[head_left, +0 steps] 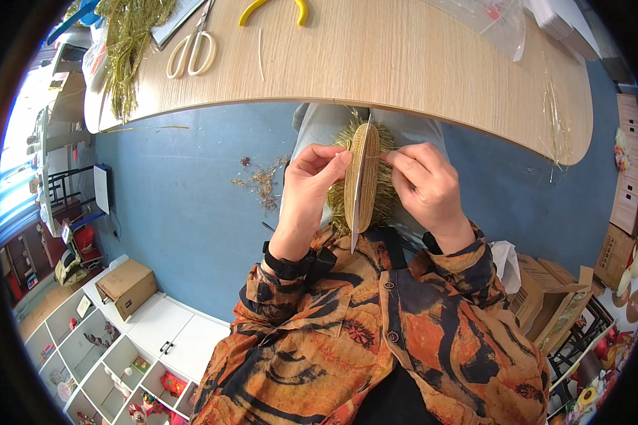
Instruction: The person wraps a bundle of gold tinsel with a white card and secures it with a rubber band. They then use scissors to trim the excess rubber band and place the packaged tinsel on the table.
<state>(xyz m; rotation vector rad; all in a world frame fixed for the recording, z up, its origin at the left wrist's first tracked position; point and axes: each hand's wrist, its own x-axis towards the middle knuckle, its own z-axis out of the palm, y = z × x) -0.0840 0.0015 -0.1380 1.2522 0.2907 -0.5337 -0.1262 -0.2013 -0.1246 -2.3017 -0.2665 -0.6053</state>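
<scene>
Right here over the lap, just short of the table's near edge, it's the oblong piece, tan, ribbed like coiled straw, rounded at both ends and turned nearly on its side. A pale strip runs lengthwise along it, poking past the near end, with bushy green-gold fringe behind. Left hand: grip pinching the left rim, thumb on top! Right hand: grip pressed together, fingertips at the right rim; anything between them is too small to tell. Beyond, the table: golden tinsel spilling towards its near left corner, a thin pale stick lying inside the near edge, cream-handled scissors to its left, and farther back, a yellow-handled tool, cut off by the view.
</scene>
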